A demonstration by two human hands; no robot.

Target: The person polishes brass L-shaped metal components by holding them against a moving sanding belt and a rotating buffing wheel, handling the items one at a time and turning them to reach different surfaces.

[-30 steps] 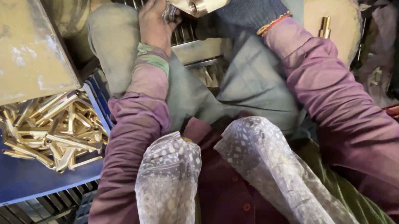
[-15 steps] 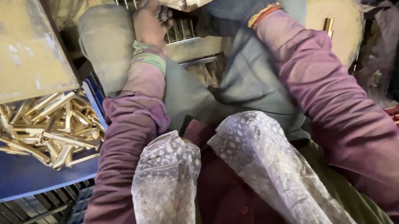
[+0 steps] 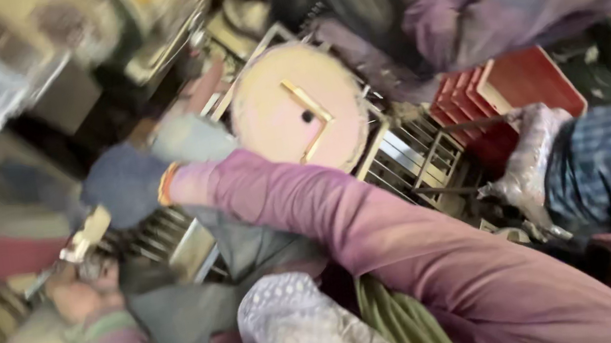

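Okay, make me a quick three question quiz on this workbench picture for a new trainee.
1. True or false: the right hand wears a dark glove.
2. What lies on the round pale disc? A) a brass L-shaped piece B) a spoon C) a cup
3. What colour are the stacked trays at right?

Key: 1 true. 2 A, the brass L-shaped piece. 3 red.

Round disc (image 3: 296, 108) beyond right forearm (image 3: 344, 214); crates (image 3: 508, 97) right of disc.
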